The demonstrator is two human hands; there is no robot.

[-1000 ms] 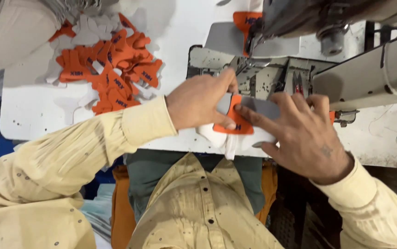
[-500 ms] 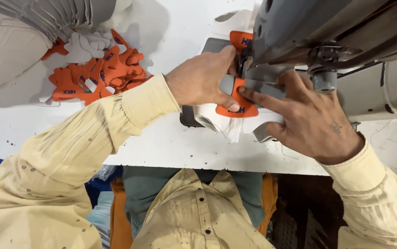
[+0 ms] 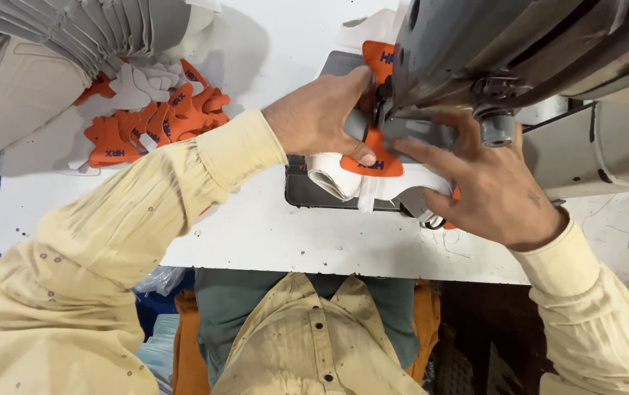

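**Orange patch pinned from both sides beneath the sewing machine head**

The orange patch lies on a folded white fabric piece, which rests on the dark plate of the desk just in front of the grey sewing machine head; the patch's long axis runs away from the person, its far end disappearing under the machine and reappearing as an orange tip beyond it; the near, wider end sits between the two hands.

The left hand comes in from the left, its fingers curled and pressing down on the patch's left edge, thumb flat on the orange surface; it holds by pressure, not by a closed grip. The right hand comes from the right, fingers spread open and laid flat over the grey and white cloth just beside the patch, their tips touching its right margin. So the patch lies inward of both hands; the left hand is the nearer, being directly on it, while the right steadies the material around it.

Well apart, at the far left of the desk, a loose pile of orange and grey cut pieces lies under a stack of pale grey material. Whether the needle is down in the patch cannot be told; the machine head hides it.
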